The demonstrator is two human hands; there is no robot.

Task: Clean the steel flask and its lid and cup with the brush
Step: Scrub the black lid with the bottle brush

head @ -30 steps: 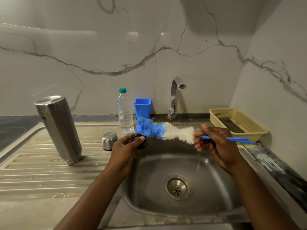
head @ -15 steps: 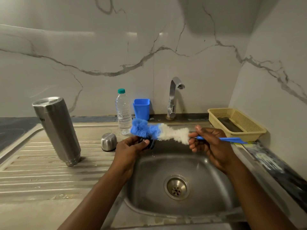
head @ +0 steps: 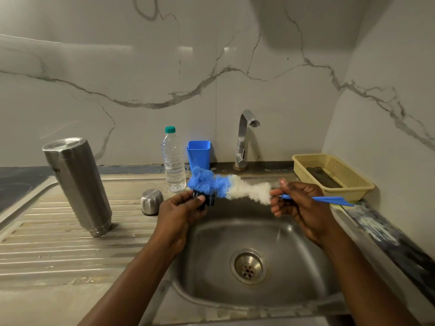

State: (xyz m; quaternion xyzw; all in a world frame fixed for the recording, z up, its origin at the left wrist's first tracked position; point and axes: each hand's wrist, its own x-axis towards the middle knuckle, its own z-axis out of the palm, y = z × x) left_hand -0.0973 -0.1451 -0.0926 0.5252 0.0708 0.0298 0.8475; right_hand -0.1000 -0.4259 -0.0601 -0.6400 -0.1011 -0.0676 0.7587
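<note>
Shifted a little leftward since a second ago: brush (head: 235, 188) and right hand (head: 299, 205), so the blue tuft now lies over the lid (head: 210, 201); all other items are unmoved. Item, far left: steel flask (head: 77, 184), standing threaded end down on the ribbed drainboard (head: 47, 243), appearing to lean, well apart from both hands. Item: cup (head: 151, 201), small steel dome, rim down on the drainboard, just left of the left hand (head: 179, 212). Item: water bottle (head: 174, 165), capped, upright at the back ledge, with a blue tub (head: 199, 152) just beside it. Item: left hand, fingers and thumb curled round the small dark lid, held over the near-left edge of the sink basin (head: 211, 243); most of the lid is hidden by the fingers. Item: brush, blue-and-white bristles, lying roughly level above the basin, blue end touching the lid. Item: tap (head: 243, 140), behind the basin; no water is seen running. Item: right hand, fingers closed on the brush handle just behind the white bristles, the blue handle tail pointing right. Item, far right: yellow basket (head: 360, 188), holding something dark. Step judged in hand: scrubbing the lid. Handling note: turn the lid between the fingers while the brush works short strokes, press the bristles into rim and threads, keep both over the basin, and hold the lid firmly, since a wet one would probably slip.
</note>
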